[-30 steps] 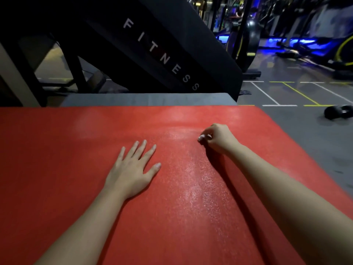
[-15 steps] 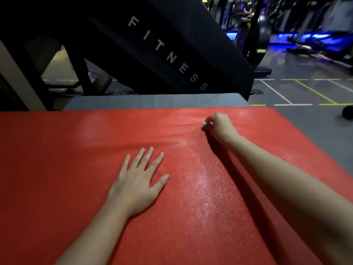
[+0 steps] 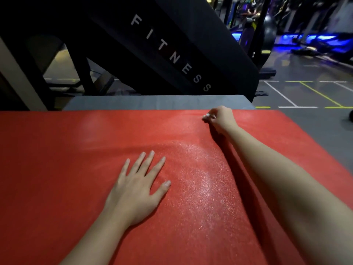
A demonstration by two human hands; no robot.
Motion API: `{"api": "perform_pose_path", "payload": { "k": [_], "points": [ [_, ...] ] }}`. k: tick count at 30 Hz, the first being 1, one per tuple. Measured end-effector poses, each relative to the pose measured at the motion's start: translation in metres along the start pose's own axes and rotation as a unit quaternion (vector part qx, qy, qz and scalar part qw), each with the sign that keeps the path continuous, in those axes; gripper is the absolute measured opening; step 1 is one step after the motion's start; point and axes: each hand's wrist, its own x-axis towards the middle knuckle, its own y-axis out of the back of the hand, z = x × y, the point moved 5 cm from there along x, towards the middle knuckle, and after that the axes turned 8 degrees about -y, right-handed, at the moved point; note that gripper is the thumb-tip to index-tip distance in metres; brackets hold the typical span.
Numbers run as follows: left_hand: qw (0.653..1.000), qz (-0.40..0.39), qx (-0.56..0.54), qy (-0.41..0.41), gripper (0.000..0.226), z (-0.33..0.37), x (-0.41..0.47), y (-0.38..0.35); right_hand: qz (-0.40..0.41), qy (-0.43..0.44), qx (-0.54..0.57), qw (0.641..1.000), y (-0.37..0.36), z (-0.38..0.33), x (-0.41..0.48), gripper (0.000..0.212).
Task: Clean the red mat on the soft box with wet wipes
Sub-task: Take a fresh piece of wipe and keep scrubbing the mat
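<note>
The red mat (image 3: 66, 159) fills the lower part of the view, with a wet, glistening streak down its middle right. My left hand (image 3: 137, 186) lies flat on the mat, palm down, fingers spread. Far up near the mat's back edge, my right hand (image 3: 221, 119) is curled shut on a small white wet wipe (image 3: 207, 116); only a sliver of the wipe shows at the fingertips. A grey strip of the soft box (image 3: 152, 102) shows beyond the mat's far edge.
A black slanted panel (image 3: 172, 54) lettered FITNESS rises right behind the box. Grey gym floor with white and yellow lines (image 3: 305, 96) lies to the right. Exercise machines under blue light (image 3: 315, 39) stand far back right.
My right hand has slid forward along the mat with the wipe, from mid-mat to near the far edge, leaving a wet trail. My left hand stays flat on the mat.
</note>
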Motion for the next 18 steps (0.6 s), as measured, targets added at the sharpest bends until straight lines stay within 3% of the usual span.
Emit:
{"api": "perform_pose_path", "payload": {
  "k": [2, 6, 8, 12, 16, 18],
  "points": [
    [1.0, 0.005, -0.003, -0.002, 0.075, 0.0, 0.001, 0.001, -0.006, -0.005, 0.008, 1.0, 0.004, -0.003, 0.001, 0.014],
    [1.0, 0.021, 0.0, -0.003, 0.072, 0.001, -0.001, -0.002, -0.12, 0.088, -0.081, 0.986, 0.013, -0.007, -0.015, 0.022],
    [1.0, 0.021, -0.003, -0.003, 0.071, 0.0, 0.0, -0.002, -0.102, 0.103, -0.093, 0.985, 0.01, -0.007, -0.008, 0.019],
    [1.0, 0.018, -0.01, -0.005, 0.07, -0.001, 0.0, -0.002, -0.016, 0.012, 0.013, 1.0, -0.007, -0.018, 0.03, 0.012],
    [1.0, 0.016, -0.006, -0.001, 0.072, -0.002, 0.001, -0.003, -0.011, -0.08, 0.11, 0.991, -0.018, -0.023, 0.06, 0.021],
    [1.0, 0.013, -0.003, -0.002, 0.072, -0.002, 0.001, -0.002, -0.022, -0.067, 0.092, 0.993, -0.024, -0.032, 0.059, 0.021]
  ]
}}
